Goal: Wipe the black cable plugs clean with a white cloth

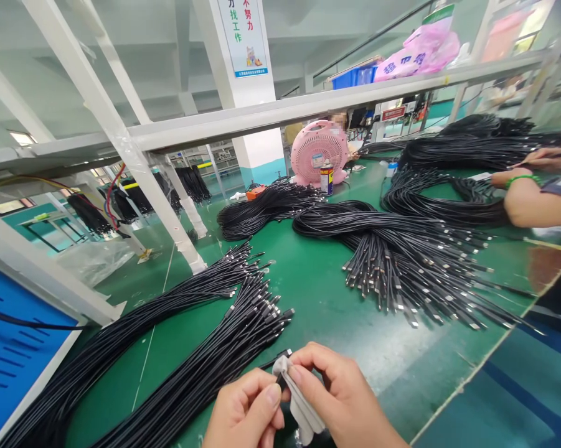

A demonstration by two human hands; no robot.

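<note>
At the bottom centre, my left hand (249, 407) pinches a black cable (281, 381) close to its connector end. My right hand (334, 389) is closed on a folded light-grey cloth (303, 407), which is pressed around the same cable end beside my left fingertips. Part of the connector is hidden by the cloth and fingers. Just left of my hands lies a thick bundle of black cables (205, 367), its metal-tipped plugs pointing away from me. A second bundle (154, 311) runs along its left side.
More cable bundles (401, 242) spread over the green table (317, 311). A pink fan (320, 152) and a spray can (326, 178) stand behind them. White posts (135, 168) hold a shelf (271, 112). At right, a co-worker's arm (542, 202) reaches over the table.
</note>
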